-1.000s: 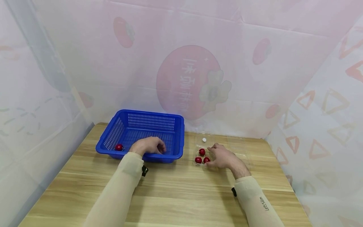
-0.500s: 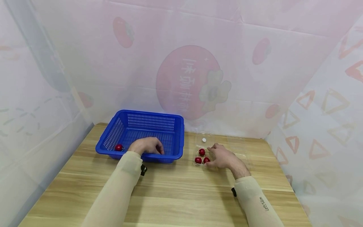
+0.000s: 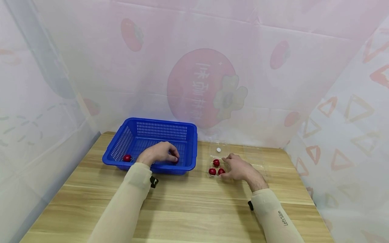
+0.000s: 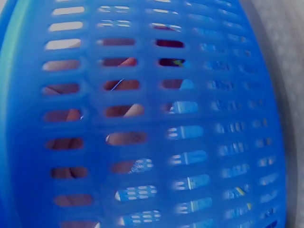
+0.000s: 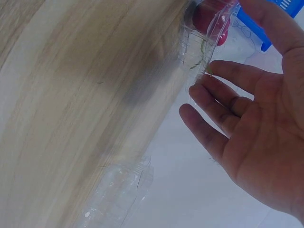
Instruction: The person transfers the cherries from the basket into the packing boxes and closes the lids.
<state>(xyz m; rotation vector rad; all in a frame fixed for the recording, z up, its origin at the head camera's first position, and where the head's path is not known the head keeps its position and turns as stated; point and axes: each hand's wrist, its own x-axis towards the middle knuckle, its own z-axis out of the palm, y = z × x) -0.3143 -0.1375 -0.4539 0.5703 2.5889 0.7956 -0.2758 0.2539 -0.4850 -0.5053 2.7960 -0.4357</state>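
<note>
A glossy red round cherry comes into clearer view inside the blue rectangular plastic basket, suggesting pick-up is under way. The left hand appears to pinch it, contact being partly obscured. Right of the basket, the right hand, fingers spread, touches a clear plastic box containing three matching cherries.

A blue plastic basket with slotted walls sits upright at left. One glossy red cherry lies in its near left; a second cherry, mostly hidden, is at the left hand's fingertips. Rightward, an open clear box holds three cherries.
</note>
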